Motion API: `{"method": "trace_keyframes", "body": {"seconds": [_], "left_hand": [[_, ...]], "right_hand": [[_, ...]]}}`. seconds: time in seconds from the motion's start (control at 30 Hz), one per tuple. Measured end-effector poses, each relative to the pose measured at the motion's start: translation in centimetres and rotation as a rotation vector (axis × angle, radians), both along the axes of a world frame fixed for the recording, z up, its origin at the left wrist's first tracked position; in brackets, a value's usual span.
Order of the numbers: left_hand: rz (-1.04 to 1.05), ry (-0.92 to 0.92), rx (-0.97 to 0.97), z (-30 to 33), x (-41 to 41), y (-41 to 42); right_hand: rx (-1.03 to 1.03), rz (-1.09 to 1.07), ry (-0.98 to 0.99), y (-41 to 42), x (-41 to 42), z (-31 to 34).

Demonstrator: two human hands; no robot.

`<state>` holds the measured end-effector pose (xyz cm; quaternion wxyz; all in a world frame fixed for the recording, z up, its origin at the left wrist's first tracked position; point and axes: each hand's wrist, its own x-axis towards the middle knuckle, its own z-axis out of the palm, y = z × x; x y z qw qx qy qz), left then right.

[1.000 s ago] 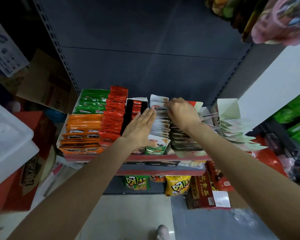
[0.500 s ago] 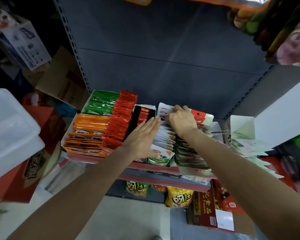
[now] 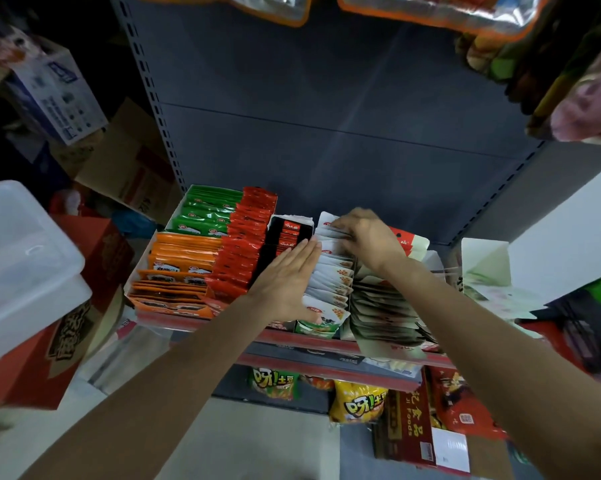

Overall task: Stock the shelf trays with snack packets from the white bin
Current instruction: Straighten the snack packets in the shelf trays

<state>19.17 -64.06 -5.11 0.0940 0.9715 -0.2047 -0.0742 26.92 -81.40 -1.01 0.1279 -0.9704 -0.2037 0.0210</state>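
Note:
A row of white snack packets (image 3: 330, 282) stands in a shelf tray at the middle of the shelf. My left hand (image 3: 288, 278) lies flat with straight fingers against the left side of that row. My right hand (image 3: 365, 237) has its fingers curled over the tops of the packets at the back of the row. To the left stand trays of orange packets (image 3: 178, 268), green packets (image 3: 205, 211), red packets (image 3: 243, 251) and black packets (image 3: 285, 237). Pale brown packets (image 3: 382, 306) fill the tray to the right. The white bin (image 3: 22, 258) sits at the far left.
The bin rests on a red carton (image 3: 84, 306). Cardboard boxes (image 3: 119, 161) are stacked behind it. A light green display box (image 3: 486, 268) stands at the shelf's right end. Yellow and green snack bags (image 3: 358, 400) lie on the lower shelf. Bags (image 3: 569, 74) hang overhead.
The view has tilted upward, showing more of the shelf back. My right hand has shifted slightly along the back of the white packet row; my left hand stays pressed against its side.

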Motion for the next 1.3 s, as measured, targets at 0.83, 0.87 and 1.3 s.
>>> {"method": "trace_keyframes", "body": {"seconds": [0.83, 0.87, 1.3], "left_hand": [[-0.015, -0.015, 0.032, -0.3, 1.4, -0.3], [-0.009, -0.008, 0.031, -0.3, 1.5, -0.3], [-0.004, -0.019, 0.020, -0.3, 1.1, -0.3]], "right_hand": [[-0.001, -0.047, -0.050, 0.3, 2.0, -1.3], [0.049, -0.065, -0.110, 0.2, 1.9, -1.2], [-0.210, 0.074, 0.063, 0.5, 3.0, -0.3]]}}
